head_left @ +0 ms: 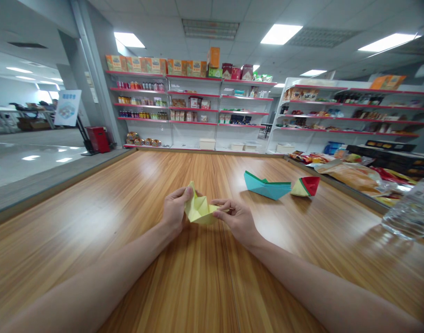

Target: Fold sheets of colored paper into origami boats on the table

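- Left hand (173,209) and right hand (238,221) pinch the folded yellow paper (200,213) over the table (104,199), well inside its edges!
- Wide room leftward!
- Far right, a clear bottle (411,210), contents unclear.

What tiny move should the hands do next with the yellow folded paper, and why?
Perhaps the left hand should gently ease its end of the yellow folded paper outward: that end stands up steeply, while the right hand pinches the opposite end and could steady it.
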The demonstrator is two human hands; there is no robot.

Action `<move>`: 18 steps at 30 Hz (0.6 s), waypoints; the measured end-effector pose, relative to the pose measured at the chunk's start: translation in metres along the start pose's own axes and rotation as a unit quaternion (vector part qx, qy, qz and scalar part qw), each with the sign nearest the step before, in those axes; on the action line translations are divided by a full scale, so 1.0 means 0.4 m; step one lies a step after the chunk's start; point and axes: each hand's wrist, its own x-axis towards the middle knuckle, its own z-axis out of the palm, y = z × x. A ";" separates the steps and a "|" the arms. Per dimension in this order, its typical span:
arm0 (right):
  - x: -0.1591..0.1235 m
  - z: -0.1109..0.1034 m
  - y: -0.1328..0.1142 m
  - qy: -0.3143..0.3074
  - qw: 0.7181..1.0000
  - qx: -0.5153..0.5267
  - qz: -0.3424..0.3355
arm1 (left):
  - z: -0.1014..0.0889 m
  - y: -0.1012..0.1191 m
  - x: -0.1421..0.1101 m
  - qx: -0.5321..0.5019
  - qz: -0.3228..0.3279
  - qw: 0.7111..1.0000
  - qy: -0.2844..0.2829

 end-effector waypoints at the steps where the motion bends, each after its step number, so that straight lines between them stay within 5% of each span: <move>1: -0.001 0.000 0.002 0.000 1.000 -0.005 0.002 | -0.004 0.001 0.007 -0.038 -0.010 0.999 0.013; 8: -0.014 0.009 -0.006 -0.032 0.999 -0.028 0.012 | -0.009 0.020 0.024 -0.124 -0.060 0.989 0.047; 18: 0.000 0.008 -0.008 0.006 0.995 0.064 0.071 | 0.014 -0.001 -0.018 -0.093 -0.099 0.974 -0.180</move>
